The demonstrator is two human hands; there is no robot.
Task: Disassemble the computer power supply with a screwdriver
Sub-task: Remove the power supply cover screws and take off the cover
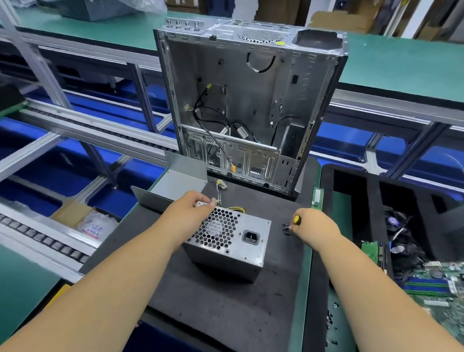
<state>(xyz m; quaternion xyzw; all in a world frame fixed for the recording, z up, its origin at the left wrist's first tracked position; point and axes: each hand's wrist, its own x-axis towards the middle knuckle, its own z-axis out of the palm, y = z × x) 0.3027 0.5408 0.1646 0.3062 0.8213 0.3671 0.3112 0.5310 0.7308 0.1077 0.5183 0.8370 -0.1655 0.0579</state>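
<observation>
1. A grey metal computer power supply (227,244) sits on a black foam mat (221,307), near the middle of the view, its honeycomb fan grille and black power socket (250,237) facing up toward the camera.
2. Yellow and other coloured wires (222,187) trail from the far side of the power supply onto the mat.
3. The left hand (191,208) rests on the far left corner of the power supply, fingers curled over its top edge and gripping it.
4. The right hand (313,224) is just to the right of the power supply, clenched around a screwdriver (297,219) whose yellow and black handle end pokes out of the fist; its tip is not visible.
5. A few small dark screws (285,228) lie on the mat just beside the right hand.
6. A bent grey metal cover (172,185) lies at the left far edge of the mat, touching the power supply's corner area.
7. Behind the mat stands an open, mostly emptied computer case (244,102), upright, with loose black cables inside.
8. To the right, a black tray (408,208) holds circuit boards (437,283) and a fan.
9. To the left run metal conveyor rails (56,132) over blue bins.
</observation>
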